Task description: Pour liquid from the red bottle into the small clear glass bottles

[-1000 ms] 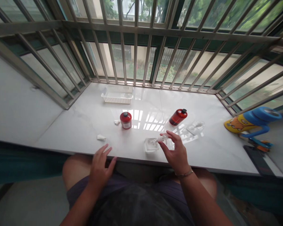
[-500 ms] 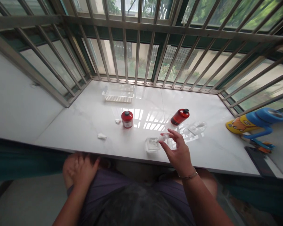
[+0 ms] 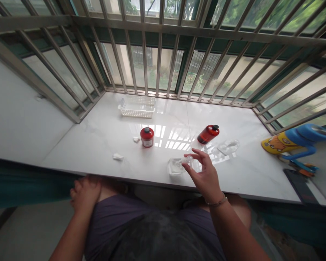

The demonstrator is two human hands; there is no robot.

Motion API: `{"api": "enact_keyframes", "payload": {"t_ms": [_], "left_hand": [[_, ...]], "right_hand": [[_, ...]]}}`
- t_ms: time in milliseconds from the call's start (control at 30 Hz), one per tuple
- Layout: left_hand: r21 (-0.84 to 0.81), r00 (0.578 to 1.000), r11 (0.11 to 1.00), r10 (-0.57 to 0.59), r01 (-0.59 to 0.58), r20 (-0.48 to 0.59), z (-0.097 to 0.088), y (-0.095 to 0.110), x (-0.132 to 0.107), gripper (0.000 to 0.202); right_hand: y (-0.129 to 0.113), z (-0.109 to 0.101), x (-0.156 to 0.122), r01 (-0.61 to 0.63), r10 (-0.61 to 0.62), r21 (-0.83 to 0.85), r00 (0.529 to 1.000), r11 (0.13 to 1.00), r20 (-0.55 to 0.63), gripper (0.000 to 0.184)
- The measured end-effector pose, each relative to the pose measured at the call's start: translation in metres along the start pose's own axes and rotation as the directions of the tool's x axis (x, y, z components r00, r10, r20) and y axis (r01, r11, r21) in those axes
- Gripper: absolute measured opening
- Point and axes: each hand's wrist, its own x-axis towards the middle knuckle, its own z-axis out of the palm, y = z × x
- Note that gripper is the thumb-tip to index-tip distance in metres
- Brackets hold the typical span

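On my feed, left hand [image 3: 85,192] drapes loosely over knee [image 3: 108,190], fingers slightly spread. Right hand [image 3: 207,177] pinches small clear piece [image 3: 189,160] at right edge of clear container [image 3: 175,167]; contact, I can't tell. Beyond, two red bottles [image 3: 147,136]; farthest, white basket [image 3: 137,113] near window bars [image 3: 159,61].

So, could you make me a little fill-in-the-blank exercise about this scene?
1. The small clear object is in the ____ hand.
2. The table holds ____ red bottles.
3. The yellow flask has a ____ top.
4. The basket is ____ in colour.

Missing words: right; two; blue; white.
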Motion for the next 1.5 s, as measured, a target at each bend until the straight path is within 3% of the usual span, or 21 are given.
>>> {"api": "enact_keyframes", "payload": {"t_ms": [267, 700, 1000, 1100, 1500], "left_hand": [[0.011, 0.999, 1.000, 0.015, -0.014, -0.040, -0.003, 0.009, -0.007, 0.088], [0.056, 0.997, 0.998, 0.042, -0.038, -0.065, 0.001, 0.006, -0.007, 0.084], [0.063, 0.997, 0.998, 0.027, -0.022, -0.075, 0.003, 0.007, -0.004, 0.081], [0.059, 0.996, 0.998, 0.032, -0.027, -0.078, 0.003, 0.007, -0.005, 0.081], [0.082, 0.993, 0.996, 0.048, -0.039, -0.108, 0.006, 0.005, -0.006, 0.076]], "right_hand": [[0.004, -0.003, 0.002, -0.109, 0.105, 0.077, 0.993, 0.991, 0.047, 0.066], [0.002, -0.003, -0.001, -0.106, 0.105, -0.041, 0.994, 0.994, -0.026, 0.063], [0.001, -0.009, 0.000, -0.130, 0.133, -0.045, 0.989, 0.991, 0.071, 0.067], [-0.001, -0.012, 0.000, -0.150, 0.153, -0.054, 0.987, 0.987, 0.054, 0.063], [-0.009, -0.013, 0.004, -0.054, 0.061, -0.090, 0.995, 0.994, 0.079, 0.065]]}}
